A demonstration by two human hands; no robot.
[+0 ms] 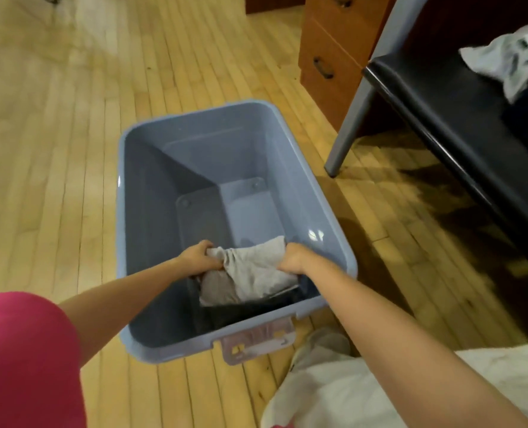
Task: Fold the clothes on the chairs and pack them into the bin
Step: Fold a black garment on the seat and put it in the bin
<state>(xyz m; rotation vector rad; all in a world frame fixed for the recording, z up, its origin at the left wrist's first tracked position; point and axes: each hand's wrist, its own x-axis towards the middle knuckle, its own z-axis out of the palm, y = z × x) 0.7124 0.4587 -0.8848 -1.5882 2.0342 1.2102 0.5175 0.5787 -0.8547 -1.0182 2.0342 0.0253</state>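
A wooden floor [71,149] fills the view. On it, at centre, stands the blue-grey bin [324,193], its latch handle [256,341] at 6 o'clock. A black chair [442,112] sits at 2 o'clock with crumpled clothes [510,60] piled on its seat; a wooden drawer unit [327,50] is at 1 o'clock. Inside the bin's near end, a folded grey garment [250,276] lies on something dark. The left hand [201,256] grips its left edge, the right hand [293,257] its right edge.
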